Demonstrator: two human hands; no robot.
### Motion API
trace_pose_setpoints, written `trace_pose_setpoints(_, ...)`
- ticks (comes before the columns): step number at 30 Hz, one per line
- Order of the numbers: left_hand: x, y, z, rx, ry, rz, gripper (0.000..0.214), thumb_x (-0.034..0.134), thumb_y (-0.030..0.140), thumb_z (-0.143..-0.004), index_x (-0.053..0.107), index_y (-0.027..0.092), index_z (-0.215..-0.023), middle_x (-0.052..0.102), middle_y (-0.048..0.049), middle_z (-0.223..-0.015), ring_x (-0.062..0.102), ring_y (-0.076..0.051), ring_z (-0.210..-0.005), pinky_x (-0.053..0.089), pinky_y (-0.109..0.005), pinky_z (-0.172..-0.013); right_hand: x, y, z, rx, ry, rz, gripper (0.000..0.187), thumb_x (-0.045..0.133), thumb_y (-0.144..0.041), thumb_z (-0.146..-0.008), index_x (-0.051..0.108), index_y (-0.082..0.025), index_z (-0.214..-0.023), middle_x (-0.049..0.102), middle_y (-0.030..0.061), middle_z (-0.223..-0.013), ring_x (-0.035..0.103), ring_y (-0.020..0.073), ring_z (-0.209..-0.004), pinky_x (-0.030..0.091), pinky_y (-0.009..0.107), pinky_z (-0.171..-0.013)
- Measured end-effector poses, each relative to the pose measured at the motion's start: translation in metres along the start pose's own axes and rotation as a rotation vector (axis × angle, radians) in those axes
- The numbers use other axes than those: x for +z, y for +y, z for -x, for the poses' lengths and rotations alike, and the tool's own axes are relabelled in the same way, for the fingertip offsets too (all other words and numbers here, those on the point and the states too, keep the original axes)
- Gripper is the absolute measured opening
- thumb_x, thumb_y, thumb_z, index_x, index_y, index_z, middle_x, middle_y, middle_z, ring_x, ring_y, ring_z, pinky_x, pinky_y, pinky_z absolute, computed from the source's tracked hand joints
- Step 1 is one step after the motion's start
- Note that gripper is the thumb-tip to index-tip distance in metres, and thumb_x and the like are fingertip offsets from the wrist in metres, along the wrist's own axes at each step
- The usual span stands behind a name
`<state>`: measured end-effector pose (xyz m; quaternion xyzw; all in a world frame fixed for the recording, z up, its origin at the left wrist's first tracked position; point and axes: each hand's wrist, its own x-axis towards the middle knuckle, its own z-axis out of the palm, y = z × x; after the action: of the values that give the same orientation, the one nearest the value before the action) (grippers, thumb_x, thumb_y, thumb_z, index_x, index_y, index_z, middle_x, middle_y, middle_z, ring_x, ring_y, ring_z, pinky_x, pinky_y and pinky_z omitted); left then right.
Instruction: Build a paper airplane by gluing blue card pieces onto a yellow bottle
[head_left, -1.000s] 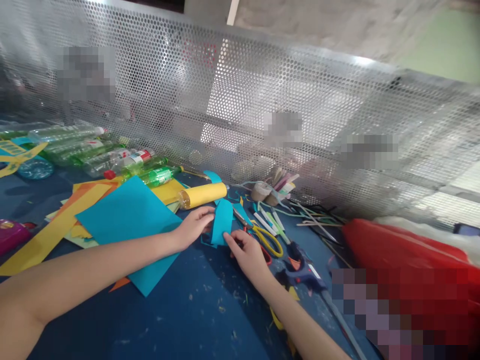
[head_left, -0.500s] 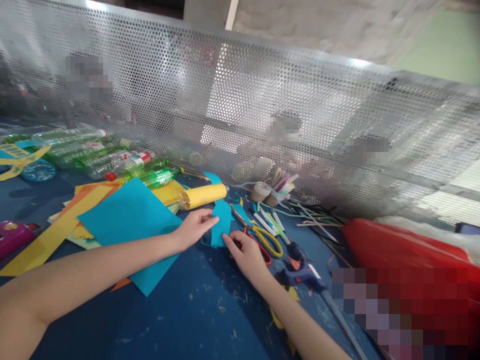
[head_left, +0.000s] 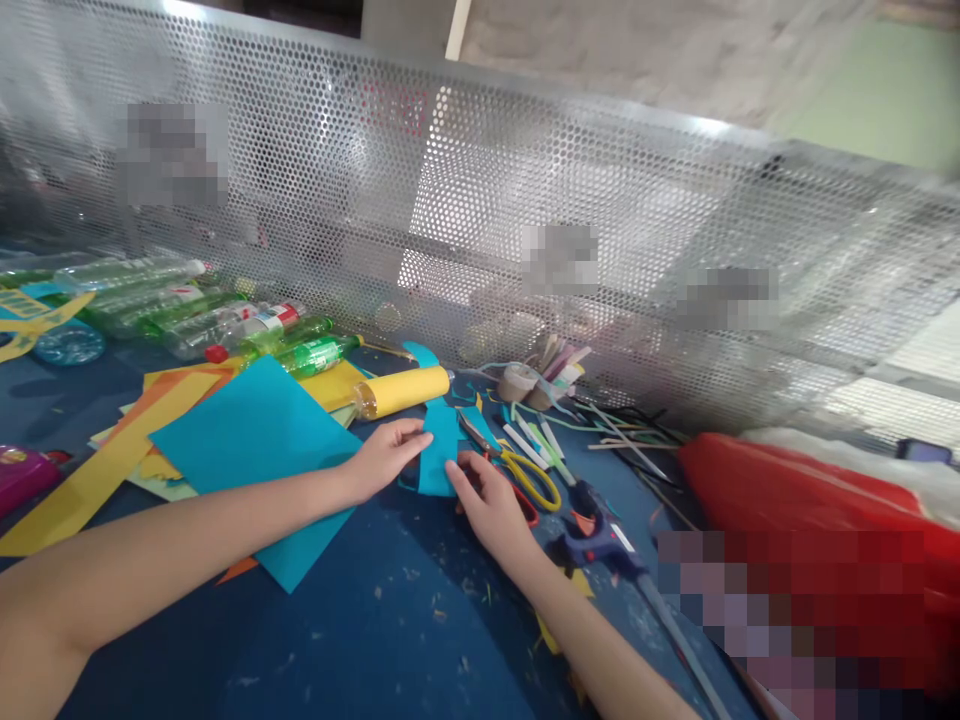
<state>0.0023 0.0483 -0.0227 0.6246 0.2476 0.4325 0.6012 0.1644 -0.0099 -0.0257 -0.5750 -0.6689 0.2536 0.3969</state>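
A small teal paper strip (head_left: 439,450) lies on the blue table (head_left: 375,630) between my two hands. My left hand (head_left: 386,455) pinches its left edge with thumb and fingers. My right hand (head_left: 491,505) presses its lower right edge with the fingertips. A yellow paper-wrapped bottle (head_left: 401,390) lies just behind the strip. Yellow and red-handled scissors (head_left: 525,480) lie right beside my right hand.
A large teal sheet (head_left: 255,450) and yellow and orange paper (head_left: 97,470) lie left under my forearm. Several plastic bottles (head_left: 217,325) line the perforated metal screen (head_left: 525,210). A blue glue gun (head_left: 600,540), sticks and tape rolls (head_left: 521,380) lie right, beside red cloth (head_left: 787,510).
The teal strip, which stood up slightly between my fingers, now lies lower and flatter on the table. Both hands stay at the same spot.
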Motion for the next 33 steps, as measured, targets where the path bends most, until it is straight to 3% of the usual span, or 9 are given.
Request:
trace_pose_setpoints(6, 0.0002, 0.0019, 0.0003, 0.015, 0.029, -0.043, 0.025, 0.053, 0.040, -0.079, 0.057, 0.016, -0.076, 0.050, 0.0021, -0.064, 0.044, -0.011, -0.058, 0.037, -0.025, -0.057, -0.0005, -0.0035, 0.0002, -0.030, -0.016, 0.047, 0.030, 0.046, -0.045, -0.084, 0.044, -0.021, -0.067, 0.040, -0.0051, -0.052, 0.047, 0.0128, -0.047, 0.037, 0.024, -0.046)
trace_pose_setpoints(15, 0.0013, 0.0034, 0.0012, -0.010, 0.016, -0.023, 0.028, 0.054, 0.043, -0.078, 0.058, 0.016, -0.077, 0.050, 0.0018, -0.063, 0.045, -0.012, -0.059, 0.038, -0.025, -0.057, 0.0005, 0.0007, 0.0000, -0.062, -0.015, 0.031, 0.025, 0.049, -0.042, -0.082, 0.043, -0.022, -0.069, 0.041, -0.0052, -0.051, 0.045, 0.0127, -0.048, 0.038, 0.023, -0.045)
trace_pose_setpoints(22, 0.0010, 0.0026, 0.0009, -0.009, 0.002, 0.021, 0.028, 0.054, 0.041, -0.079, 0.051, 0.016, -0.068, 0.039, 0.0048, -0.059, 0.037, -0.009, -0.055, 0.034, -0.023, -0.054, 0.0007, 0.0025, -0.0006, -0.084, 0.004, 0.012, 0.026, 0.051, -0.041, -0.081, 0.042, -0.022, -0.067, 0.041, -0.0044, -0.053, 0.044, 0.0124, -0.049, 0.037, 0.023, -0.045)
trace_pose_setpoints(33, 0.0021, 0.0033, 0.0015, -0.034, -0.004, 0.051, 0.027, 0.055, 0.042, -0.078, 0.054, 0.015, -0.074, 0.046, 0.0031, -0.064, 0.043, -0.010, -0.060, 0.040, -0.024, -0.060, 0.0009, 0.0025, -0.0007, -0.048, -0.008, 0.015, 0.029, 0.051, -0.044, -0.081, 0.041, -0.022, -0.066, 0.040, -0.0054, -0.053, 0.044, 0.0123, -0.048, 0.036, 0.023, -0.046)
